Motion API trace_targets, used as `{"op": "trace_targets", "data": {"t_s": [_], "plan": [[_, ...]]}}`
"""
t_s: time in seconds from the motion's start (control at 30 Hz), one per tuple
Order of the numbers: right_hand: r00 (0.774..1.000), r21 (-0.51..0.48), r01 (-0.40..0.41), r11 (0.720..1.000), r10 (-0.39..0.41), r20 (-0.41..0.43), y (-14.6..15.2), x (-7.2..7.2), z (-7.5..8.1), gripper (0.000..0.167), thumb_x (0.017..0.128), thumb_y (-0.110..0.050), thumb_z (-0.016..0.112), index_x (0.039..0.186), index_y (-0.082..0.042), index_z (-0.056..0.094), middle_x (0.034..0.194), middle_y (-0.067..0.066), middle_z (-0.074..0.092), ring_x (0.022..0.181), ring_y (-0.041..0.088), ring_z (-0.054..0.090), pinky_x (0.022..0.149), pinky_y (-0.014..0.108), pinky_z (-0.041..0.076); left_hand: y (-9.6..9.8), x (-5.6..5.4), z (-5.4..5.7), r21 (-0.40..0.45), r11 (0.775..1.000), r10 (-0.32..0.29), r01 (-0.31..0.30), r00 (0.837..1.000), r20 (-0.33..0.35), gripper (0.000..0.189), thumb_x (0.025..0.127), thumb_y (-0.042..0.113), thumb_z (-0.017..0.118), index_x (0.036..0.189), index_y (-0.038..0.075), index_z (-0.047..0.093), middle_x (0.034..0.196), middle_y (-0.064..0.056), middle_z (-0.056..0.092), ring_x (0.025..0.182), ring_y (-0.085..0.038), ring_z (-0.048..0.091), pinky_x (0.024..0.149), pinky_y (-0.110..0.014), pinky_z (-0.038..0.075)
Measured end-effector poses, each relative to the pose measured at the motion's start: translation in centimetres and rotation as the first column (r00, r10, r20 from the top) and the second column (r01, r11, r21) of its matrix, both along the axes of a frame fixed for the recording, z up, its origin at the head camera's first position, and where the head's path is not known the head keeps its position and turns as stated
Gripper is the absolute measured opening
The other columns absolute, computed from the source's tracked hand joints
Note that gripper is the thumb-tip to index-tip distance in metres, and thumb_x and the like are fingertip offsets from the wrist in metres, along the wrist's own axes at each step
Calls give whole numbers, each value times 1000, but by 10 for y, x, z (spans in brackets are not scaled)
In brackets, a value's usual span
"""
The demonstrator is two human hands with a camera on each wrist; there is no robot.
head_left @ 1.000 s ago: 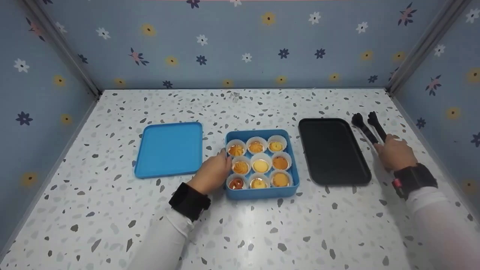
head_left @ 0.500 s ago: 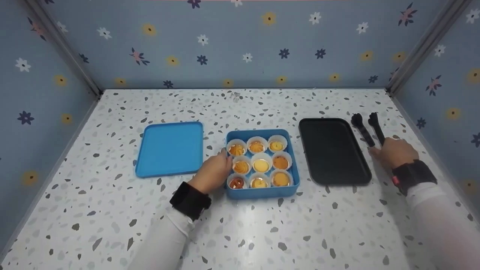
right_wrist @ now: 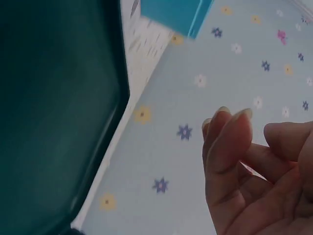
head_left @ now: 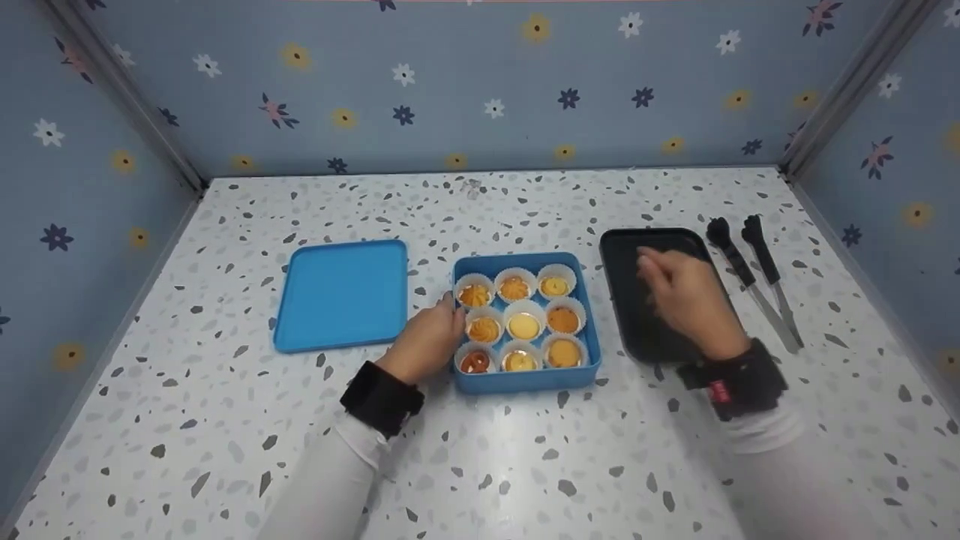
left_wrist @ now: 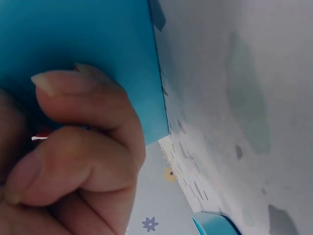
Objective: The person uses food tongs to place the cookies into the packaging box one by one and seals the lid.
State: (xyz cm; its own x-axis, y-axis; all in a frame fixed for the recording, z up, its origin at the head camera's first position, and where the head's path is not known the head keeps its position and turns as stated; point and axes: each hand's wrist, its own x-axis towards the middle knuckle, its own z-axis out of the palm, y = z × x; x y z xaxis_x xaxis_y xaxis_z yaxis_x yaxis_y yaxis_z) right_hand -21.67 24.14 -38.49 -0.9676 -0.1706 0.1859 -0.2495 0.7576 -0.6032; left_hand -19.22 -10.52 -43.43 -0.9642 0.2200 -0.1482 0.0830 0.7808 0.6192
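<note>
My left hand [head_left: 429, 341] grips the left wall of a blue square box [head_left: 529, 382], its fingers curled against that side in the left wrist view. Inside the box, several baked treats, such as a yellow cookie [head_left: 524, 325] and a brown ring-shaped one [head_left: 475, 363], sit in white paper cups in rows. Over a black rectangular tray [head_left: 626, 300] hovers my right hand [head_left: 694, 300], holding nothing, with fingers loosely bent and a gap to the thumb in the right wrist view. Tongs [head_left: 780, 315] with black tips and metal arms lie right of the tray.
A flat blue lid [head_left: 341, 296] lies on the speckled table [head_left: 480, 465] left of the box. Flower-patterned panels [head_left: 480, 82] enclose the back and both sides.
My right hand has let go of the tongs, left them lying on the table, and moved left over the black tray. The left hand stays at the box.
</note>
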Motion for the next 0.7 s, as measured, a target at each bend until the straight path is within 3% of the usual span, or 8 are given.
{"op": "trace_targets", "data": {"t_s": [0.07,0.23,0.37,0.47,0.7], "plan": [[998,0,-45,999,45,47,-22,0,-10,40,105,-19,50,138,3,54,98,18,66,65,20,61,59,31,54,-1,0,-1,-3,1000,-3,3,1000,-1,58,109,26,31,149,-15,22,113,-28,62,81,-31,60,88,-43,51],[991,112,-88,990,76,112,-52,1,-25,39,105,-16,48,135,7,56,116,28,64,88,32,62,79,47,51,-2,0,0,-7,1000,-11,11,1000,-4,58,109,26,32,150,-14,23,100,-22,63,76,-28,59,83,-41,52],[978,164,-118,979,86,189,-55,5,-27,40,106,-19,47,135,7,56,117,26,65,90,32,61,79,47,50,-1,0,2,2,1000,-8,8,1000,2,58,109,26,32,150,-14,22,83,-13,58,67,-24,55,74,-40,52],[969,144,-147,979,113,219,-55,6,-29,41,106,-20,46,135,7,56,103,23,68,84,29,63,73,42,51,-2,0,2,5,1000,6,-6,1000,8,58,109,26,33,150,-13,22,75,-8,53,61,-21,51,67,-38,50],[965,114,-148,982,118,235,-55,10,-38,44,107,-21,44,139,9,50,114,26,66,87,26,64,75,40,51,-2,-1,-1,27,1000,-3,2,1000,22,59,109,26,32,151,-13,21,73,-6,51,57,-18,47,58,-35,47]]}}
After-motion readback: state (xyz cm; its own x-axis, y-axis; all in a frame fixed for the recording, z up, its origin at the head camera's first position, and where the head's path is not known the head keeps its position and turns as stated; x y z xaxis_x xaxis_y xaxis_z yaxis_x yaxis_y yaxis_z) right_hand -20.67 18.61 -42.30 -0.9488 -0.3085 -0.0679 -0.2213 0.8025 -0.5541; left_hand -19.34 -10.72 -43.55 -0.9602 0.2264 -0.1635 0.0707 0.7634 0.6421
